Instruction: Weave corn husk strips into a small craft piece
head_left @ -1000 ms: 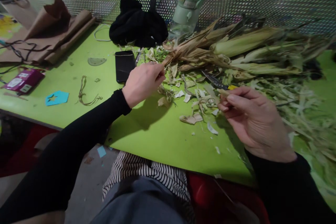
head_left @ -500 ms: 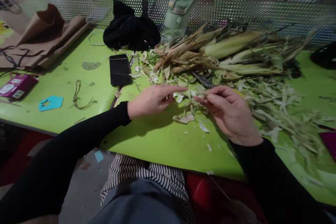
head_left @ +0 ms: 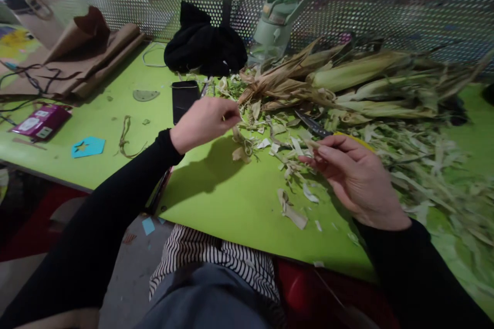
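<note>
Since half a second ago, the bare left hand (head_left: 206,122) has swung away from the bare right hand (head_left: 357,180), and a curled beige husk scrap (head_left: 292,211) lies nearer the front edge of the lime-green smooth table (head_left: 216,205). Between its thumb and fingers the right hand pinches a thin, pale husk strip (head_left: 313,145), held just above the litter of cut white and green husk shreds (head_left: 297,146). Curled together, the left fingers hover beside the dry brown papery corn husks (head_left: 266,85); whether they grip anything (a fine fibre would hardly show) I cannot tell. Just behind the right hand lie the dark-bladed, yellow-handled scissors (head_left: 311,124), partly hidden by it. My reading is that the step in hand is working one small husk piece by fingertip, the left hand serving for picking or clearing bits. What the next move calls for, I judge, is a steady right pinch, light enough not to crush the strip, and room kept from the blades. Long, pale-green husked corn ears (head_left: 355,72) lie beyond, near the wall of perforated metal mesh (head_left: 386,15).
</note>
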Demonstrator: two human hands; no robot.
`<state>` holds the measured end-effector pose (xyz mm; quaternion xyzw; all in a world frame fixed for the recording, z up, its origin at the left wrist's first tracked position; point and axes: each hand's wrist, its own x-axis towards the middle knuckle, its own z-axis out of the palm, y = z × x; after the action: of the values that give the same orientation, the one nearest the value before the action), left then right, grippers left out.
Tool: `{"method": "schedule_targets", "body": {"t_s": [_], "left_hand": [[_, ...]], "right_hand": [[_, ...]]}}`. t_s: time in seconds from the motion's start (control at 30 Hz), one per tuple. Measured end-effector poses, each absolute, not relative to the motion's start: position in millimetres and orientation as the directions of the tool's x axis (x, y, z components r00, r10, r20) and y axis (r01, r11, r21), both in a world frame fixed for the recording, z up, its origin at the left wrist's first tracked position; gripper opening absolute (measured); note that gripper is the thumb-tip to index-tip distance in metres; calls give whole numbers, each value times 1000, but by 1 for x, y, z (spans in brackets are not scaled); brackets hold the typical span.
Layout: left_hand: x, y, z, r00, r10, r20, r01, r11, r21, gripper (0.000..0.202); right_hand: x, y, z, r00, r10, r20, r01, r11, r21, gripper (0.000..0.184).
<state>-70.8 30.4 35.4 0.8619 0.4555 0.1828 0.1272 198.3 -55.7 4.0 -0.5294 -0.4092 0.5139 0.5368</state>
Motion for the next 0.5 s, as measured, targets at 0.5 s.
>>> {"method": "schedule_targets", "body": {"t_s": [0.5], "left_hand": [[-43, 6, 28, 682, 681, -268, 621, -346, 703, 26]], "right_hand": [[196, -58, 4, -55, 940, -337, 12, -337, -942, 31]]}}
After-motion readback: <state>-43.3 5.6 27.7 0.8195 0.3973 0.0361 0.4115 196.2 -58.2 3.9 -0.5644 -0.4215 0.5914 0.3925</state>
